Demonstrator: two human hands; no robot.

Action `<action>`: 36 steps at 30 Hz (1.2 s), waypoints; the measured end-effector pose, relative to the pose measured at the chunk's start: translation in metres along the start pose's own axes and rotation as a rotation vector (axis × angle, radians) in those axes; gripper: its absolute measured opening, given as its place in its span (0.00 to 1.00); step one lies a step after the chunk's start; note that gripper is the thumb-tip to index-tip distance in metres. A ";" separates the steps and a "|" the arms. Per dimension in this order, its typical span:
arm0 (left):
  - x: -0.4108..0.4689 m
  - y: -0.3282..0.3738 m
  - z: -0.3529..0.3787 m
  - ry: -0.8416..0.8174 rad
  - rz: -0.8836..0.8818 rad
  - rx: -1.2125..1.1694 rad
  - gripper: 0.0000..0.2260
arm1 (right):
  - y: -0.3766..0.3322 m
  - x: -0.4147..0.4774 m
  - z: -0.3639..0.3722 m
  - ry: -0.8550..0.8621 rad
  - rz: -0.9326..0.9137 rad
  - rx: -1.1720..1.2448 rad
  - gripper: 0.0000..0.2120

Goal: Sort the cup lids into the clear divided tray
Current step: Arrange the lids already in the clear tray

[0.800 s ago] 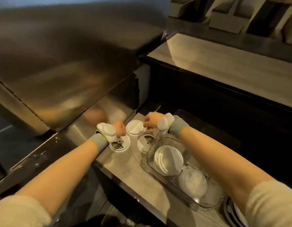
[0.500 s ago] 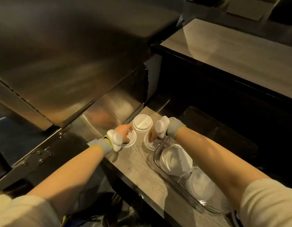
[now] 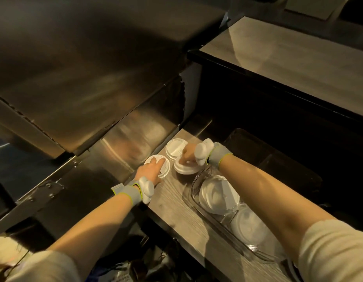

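Observation:
Three white cup lids lie on a narrow wooden shelf. My left hand rests with straight fingers on the left lid. My right hand curls its fingers down onto the middle lid and grips its top. The far lid lies untouched just behind both hands. The clear divided tray sits to the right of the loose lids. A white lid fills its far compartment, and another lid lies in the nearer one.
A stainless steel counter front rises close on the left of the shelf. A dark recess drops away on the right behind the tray. A higher wooden countertop stands beyond it.
My left hand has laid its fingers flat across the left lid. My right hand has moved from the middle lid's edge onto its top and curled round it.

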State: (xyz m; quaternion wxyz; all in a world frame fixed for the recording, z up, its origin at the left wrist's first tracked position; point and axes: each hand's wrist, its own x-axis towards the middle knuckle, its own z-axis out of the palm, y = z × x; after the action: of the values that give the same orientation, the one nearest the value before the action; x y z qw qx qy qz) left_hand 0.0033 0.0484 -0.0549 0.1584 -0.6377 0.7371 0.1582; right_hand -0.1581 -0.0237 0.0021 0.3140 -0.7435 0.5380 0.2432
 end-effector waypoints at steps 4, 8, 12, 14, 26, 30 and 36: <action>-0.006 0.001 -0.001 0.075 0.010 -0.062 0.26 | 0.004 -0.013 -0.016 0.136 -0.017 0.114 0.12; -0.006 0.006 -0.030 0.151 -0.052 -0.332 0.23 | 0.014 -0.040 -0.028 0.368 -0.135 0.443 0.15; -0.011 0.026 -0.068 0.265 -0.044 -0.545 0.21 | 0.024 -0.075 -0.033 0.478 -0.276 0.681 0.12; -0.018 0.040 -0.082 0.315 -0.015 -0.600 0.20 | 0.033 -0.096 -0.027 0.471 -0.295 0.692 0.11; -0.066 0.098 -0.103 0.456 0.012 -0.638 0.16 | 0.060 -0.182 0.046 0.220 -0.300 0.364 0.17; -0.079 0.104 -0.096 0.461 0.006 -0.574 0.16 | 0.055 -0.175 0.071 0.299 -0.282 0.143 0.20; -0.094 0.105 -0.089 0.451 0.004 -0.549 0.16 | 0.052 -0.166 0.078 0.351 -0.284 0.057 0.20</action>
State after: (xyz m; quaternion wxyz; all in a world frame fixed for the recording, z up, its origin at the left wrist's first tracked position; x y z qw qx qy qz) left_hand -0.0905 0.1078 0.0695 -0.1858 -0.6738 0.6849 0.2060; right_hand -0.2602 0.1292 0.0540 0.2675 -0.8336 0.4808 0.0481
